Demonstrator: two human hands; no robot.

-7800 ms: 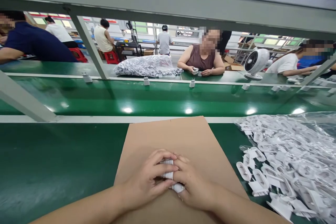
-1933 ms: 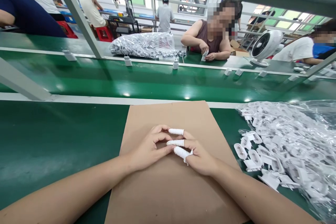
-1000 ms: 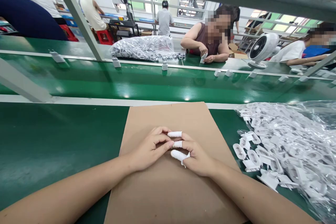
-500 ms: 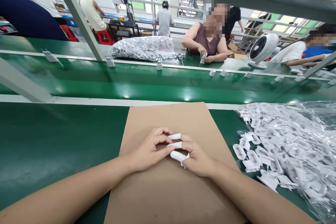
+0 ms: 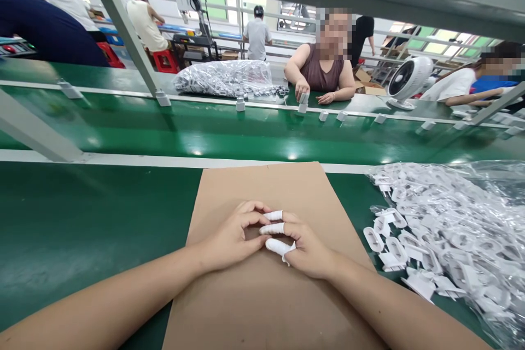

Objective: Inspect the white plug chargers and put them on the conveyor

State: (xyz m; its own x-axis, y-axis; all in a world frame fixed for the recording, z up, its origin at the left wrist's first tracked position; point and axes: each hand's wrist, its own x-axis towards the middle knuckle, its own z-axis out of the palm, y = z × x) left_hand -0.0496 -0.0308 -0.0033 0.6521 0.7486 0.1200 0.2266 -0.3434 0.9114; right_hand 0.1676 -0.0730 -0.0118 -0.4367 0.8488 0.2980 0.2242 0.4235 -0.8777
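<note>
Over the cardboard sheet [image 5: 262,306], my left hand [image 5: 238,232] rests with its fingers loosely curved and apart, holding nothing. Its fingertips meet those of my right hand [image 5: 301,243], which is also empty, with its fingers apart. White coverings [image 5: 279,246] wrap the thumb and two fingers of my right hand. To the right of the cardboard lies a heap of white plastic plug parts [image 5: 426,246], partly inside a clear plastic bag [image 5: 492,175].
Beyond a white rail [image 5: 164,161], a green conveyor belt [image 5: 246,136] carries white adapters [image 5: 240,104]. A person [image 5: 324,68] sits opposite, near a bagged pile [image 5: 225,77] and a fan [image 5: 408,79]. A slanted metal post [image 5: 118,24] stands at the left.
The adapters on the belt have shifted left. The person opposite has moved one hand to the belt's edge with a white adapter. My hands have hardly moved.
</note>
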